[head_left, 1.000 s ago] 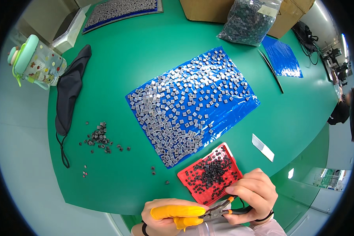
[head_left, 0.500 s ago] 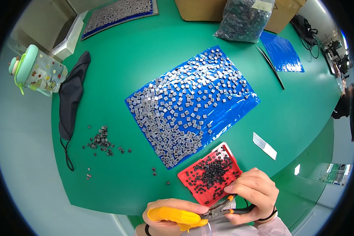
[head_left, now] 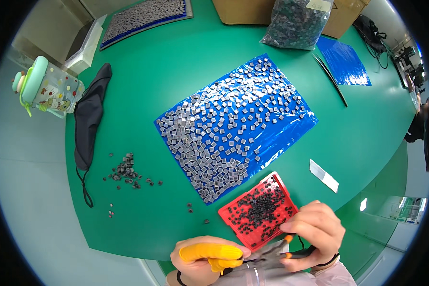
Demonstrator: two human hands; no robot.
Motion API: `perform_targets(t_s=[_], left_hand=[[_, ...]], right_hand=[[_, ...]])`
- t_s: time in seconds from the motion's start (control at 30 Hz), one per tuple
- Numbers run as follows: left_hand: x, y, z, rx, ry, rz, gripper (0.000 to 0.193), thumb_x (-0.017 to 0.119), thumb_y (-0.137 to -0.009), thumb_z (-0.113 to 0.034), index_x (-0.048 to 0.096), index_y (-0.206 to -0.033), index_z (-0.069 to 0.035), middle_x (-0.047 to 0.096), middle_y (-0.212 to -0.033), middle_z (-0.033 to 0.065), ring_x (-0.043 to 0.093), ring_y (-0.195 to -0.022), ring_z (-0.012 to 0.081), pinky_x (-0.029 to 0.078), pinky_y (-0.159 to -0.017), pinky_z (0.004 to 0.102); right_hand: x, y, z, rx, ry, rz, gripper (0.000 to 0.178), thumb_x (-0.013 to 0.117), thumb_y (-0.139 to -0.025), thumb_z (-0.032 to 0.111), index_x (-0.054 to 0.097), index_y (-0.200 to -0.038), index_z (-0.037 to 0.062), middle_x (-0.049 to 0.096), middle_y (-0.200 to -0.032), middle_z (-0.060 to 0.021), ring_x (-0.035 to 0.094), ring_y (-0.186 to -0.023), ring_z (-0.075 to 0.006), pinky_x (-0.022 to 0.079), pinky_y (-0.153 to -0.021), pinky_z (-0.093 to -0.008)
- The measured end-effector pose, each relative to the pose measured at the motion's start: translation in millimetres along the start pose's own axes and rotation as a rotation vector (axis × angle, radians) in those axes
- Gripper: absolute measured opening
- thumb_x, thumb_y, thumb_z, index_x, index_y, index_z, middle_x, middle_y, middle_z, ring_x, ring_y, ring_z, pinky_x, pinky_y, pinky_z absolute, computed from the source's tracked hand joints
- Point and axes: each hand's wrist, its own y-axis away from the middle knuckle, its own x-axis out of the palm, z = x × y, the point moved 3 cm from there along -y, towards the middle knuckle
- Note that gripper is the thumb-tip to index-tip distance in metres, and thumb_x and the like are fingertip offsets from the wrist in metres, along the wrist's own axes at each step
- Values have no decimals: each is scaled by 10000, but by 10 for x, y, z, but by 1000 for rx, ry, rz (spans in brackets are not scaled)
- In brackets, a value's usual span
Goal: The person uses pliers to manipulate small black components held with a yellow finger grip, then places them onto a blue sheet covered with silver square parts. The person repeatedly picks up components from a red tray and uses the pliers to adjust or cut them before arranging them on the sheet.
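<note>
My left hand (head_left: 200,262), with yellow covers on some of its fingers, is closed in a pinch at the lower middle. A small dark piece shows at its fingertips, too blurred to name. My right hand (head_left: 319,233) is wrapped round the dark, orange-banded handles of a pair of pliers (head_left: 271,253). Their jaws point toward the left fingertips and are smeared by motion; contact cannot be made out. Just beyond both hands lies a red tray (head_left: 228,214) holding many small black parts (head_left: 262,208).
A blue sheet (head_left: 283,143) bears many small grey square pieces (head_left: 190,157). Loose dark parts (head_left: 125,170) lie at left, near a black mask (head_left: 88,128) and a bottle (head_left: 57,90). Tweezers (head_left: 331,78), a white strip (head_left: 324,176) and a filled bag (head_left: 298,24) are on the right.
The whole view has shifted slightly. My right hand and the pliers have moved a little right, away from my left hand. The yellow-covered fingers have drawn back left, and the jaws have become blurred.
</note>
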Motion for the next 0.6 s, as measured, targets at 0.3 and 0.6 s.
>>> perform_targets(t_s=[0.3,0.6], left_hand=[[-96,34,109,-153,267,20,207,755,-864,-127,651,-843,51,684,-766,168,655,-623,202,545,-566,301],[-99,64,50,-131,81,-61,92,732,-822,14,656,-786,50,692,-759,184,680,-645,220,579,-597,323]], right_hand=[[-110,0,-70,67,357,87,602,805,-496,240,704,-1064,70,603,-941,-54,527,-841,-259,387,-742,-417],[-223,-18,-166,159,387,-11,565,793,-549,169,709,-1095,55,598,-983,-73,554,-912,-264,419,-802,-406]])
